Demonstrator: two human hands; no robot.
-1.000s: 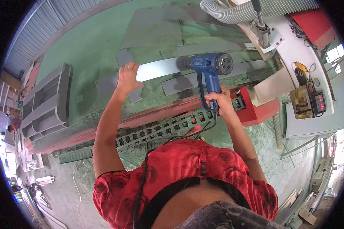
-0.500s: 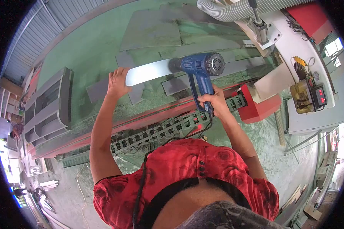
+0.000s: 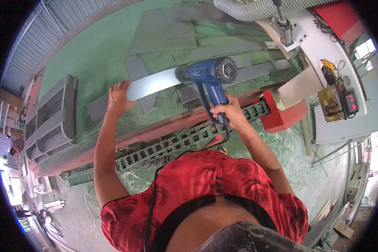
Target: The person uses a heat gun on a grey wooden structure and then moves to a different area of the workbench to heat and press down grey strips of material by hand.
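Observation:
My right hand (image 3: 230, 111) is wrapped round the handle of a blue heat gun (image 3: 210, 73). Its nozzle points left, over the right end of a shiny pale strip (image 3: 153, 84). At the strip's left end, my left hand (image 3: 120, 99) grips it, fingers over the far edge; the thumb is hidden. A black cord runs from the gun's handle down across my red shirt. Beneath the strip lie flat grey sheet offcuts (image 3: 147, 105) on a dusty green bed (image 3: 92, 54).
A grey panel with rectangular openings (image 3: 50, 119) lies at the left. Along the bed's near side run a red rail (image 3: 155, 130) and a cable chain (image 3: 164, 147). A ribbed hose (image 3: 248, 11), red housing (image 3: 283, 113) and control box with red digits (image 3: 350, 104) are on the right.
Both hands, the heat gun and the strip have shifted a little to the left together. Both grips look the same as before.

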